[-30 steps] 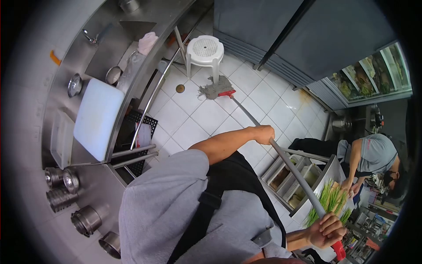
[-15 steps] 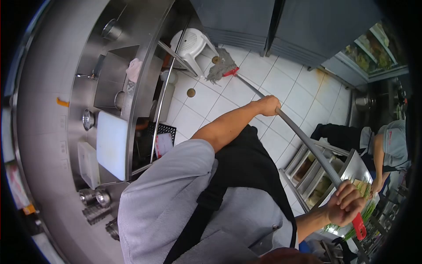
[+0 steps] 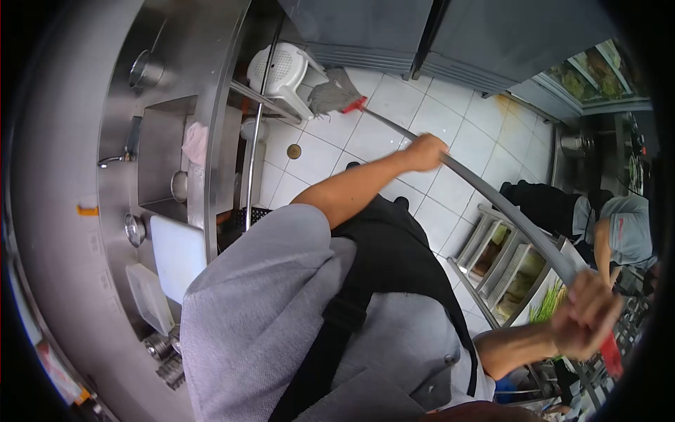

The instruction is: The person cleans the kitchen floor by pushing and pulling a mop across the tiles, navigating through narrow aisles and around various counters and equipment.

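Note:
A mop with a long grey pole runs diagonally across the head view. Its grey string head, joined by a red clamp, lies on the white tiles beside a white plastic stool. My left hand is closed around the middle of the pole, arm stretched forward. Near the upper end, my right hand is wrapped round the pole, slightly blurred. The pole's red end piece sticks out below that hand.
On the left stands a steel counter with a sink, a white cutting board and metal bowls. Grey cabinets line the far side. To the right are a rack of food containers and a co-worker bending over.
The mop head has shifted slightly left and nearer the stool. My right hand has moved right and a little down with the pole's upper end. The view has shifted too.

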Motion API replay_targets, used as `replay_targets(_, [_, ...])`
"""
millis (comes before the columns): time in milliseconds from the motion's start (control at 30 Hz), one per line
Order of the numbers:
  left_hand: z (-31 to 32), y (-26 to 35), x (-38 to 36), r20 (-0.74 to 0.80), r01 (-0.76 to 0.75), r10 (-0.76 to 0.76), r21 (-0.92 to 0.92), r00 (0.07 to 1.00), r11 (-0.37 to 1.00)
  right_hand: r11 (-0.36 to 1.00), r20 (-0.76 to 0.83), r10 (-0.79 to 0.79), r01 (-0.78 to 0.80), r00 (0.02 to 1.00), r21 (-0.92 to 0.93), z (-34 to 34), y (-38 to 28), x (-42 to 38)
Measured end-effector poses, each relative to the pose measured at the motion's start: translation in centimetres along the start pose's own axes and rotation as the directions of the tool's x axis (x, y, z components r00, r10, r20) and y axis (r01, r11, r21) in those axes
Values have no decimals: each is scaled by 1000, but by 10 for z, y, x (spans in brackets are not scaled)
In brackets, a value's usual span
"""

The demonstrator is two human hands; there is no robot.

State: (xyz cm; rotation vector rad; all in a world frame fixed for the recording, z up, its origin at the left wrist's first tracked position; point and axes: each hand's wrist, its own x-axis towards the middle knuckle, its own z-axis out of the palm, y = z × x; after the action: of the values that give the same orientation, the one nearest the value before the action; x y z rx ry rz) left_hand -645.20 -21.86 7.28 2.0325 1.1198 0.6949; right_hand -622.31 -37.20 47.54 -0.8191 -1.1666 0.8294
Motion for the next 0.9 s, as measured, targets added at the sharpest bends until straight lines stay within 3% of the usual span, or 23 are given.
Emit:
replay_targets(67, [-16, 58, -3, 110, -47, 61, -120, 992, 992, 996, -31, -61, 62, 998, 66, 6, -44, 7])
replay_targets(133, [-41, 84, 3, 270, -105, 157, -199, 950, 974, 972, 100, -235, 235, 967, 16, 1, -69, 10])
replay_targets(200, [-84, 87, 10, 391, -56, 152, -245, 908, 968, 939, 152, -312, 280, 938, 198, 65, -48, 23])
replay_targets(233, [-89, 71, 12, 366, -116, 201, -240, 909, 964, 897, 141, -205, 128, 969, 423, 63, -42, 17])
replay_targets(267, [-91, 49, 15, 342, -178, 253, -237, 905, 955, 935, 38, -291, 276, 956, 224, 70, -32, 7])
replay_targets(333, [-92, -5, 21, 266, -201, 260, -230, 928, 952, 916, 88, -258, 214, 962, 340, 98, 4, 2])
replay_targets(400, [-108, -47, 26, 227, -68, 88, -94, 970, 993, 966, 71, -238, 228, 969, 125, 119, 39, -6])
replay_targets(467, [-111, -85, 29, 84, -88, 90, -31, 992, 996, 993, -10, -114, 114, 993, 9, 127, 69, -14])
replay_targets(567, [-118, -90, 30, 244, 35, -39, 23, 969, 999, 999, 14, -32, 32, 999, -25, 130, 83, -29])
replay_targets(633, [-82, -86, 28, 196, -178, 172, 14, 965, 984, 996, 45, -28, 31, 999, -84, 103, 60, -35])
replay_targets(667, [-61, -77, 27, 176, -285, 280, 5, 944, 959, 993, 56, -23, 30, 998, -116, 85, 41, -37])
replay_targets(733, [-23, -13, 23, 248, -310, 325, -98, 913, 946, 993, -33, -47, 43, 998, -110, 49, -15, -38])
replay_targets(767, [-4, 19, 19, 244, -327, 358, -160, 901, 932, 980, 1, -121, 120, 993, -159, 29, -43, -40])
replay_targets(800, [-6, 60, 14, 338, -269, 354, -273, 872, 924, 957, 49, -195, 201, 980, -208, 10, -71, -43])
replay_targets(833, [0, 88, 11, 409, -292, 403, -307, 819, 906, 961, 149, -193, 217, 970, -173, -12, -99, -48])
replay_targets(900, [19, 123, 18, 502, -352, 491, -350, 712, 868, 947, 136, -210, 236, 968, -216, -21, -136, -60])
